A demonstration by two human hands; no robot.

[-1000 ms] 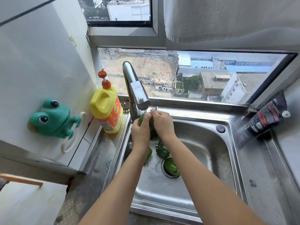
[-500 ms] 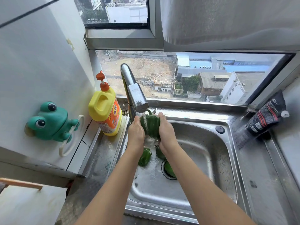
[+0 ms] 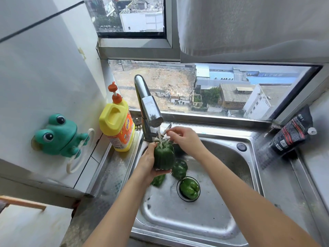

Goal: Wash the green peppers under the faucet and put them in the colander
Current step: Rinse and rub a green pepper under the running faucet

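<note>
Rinse step: left hand (image 3: 147, 166) cups pepper (image 3: 163, 155) under faucet (image 3: 149, 111) stream, right hand (image 3: 185, 138) loosely open at the handle, holding nothing; best turn pepper, wetting every side.

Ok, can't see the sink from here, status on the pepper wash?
Left hand holds pepper under faucet stream. Right hand at faucet lever, empty. Three peppers in sink. No colander in view.

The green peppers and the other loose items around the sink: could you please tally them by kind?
Green peppers: 4, one held in the left hand under the faucet, three lying in the sink
Yellow detergent bottle: 1
Black pouch: 1
Green frog holder: 1
Total: 7
</note>
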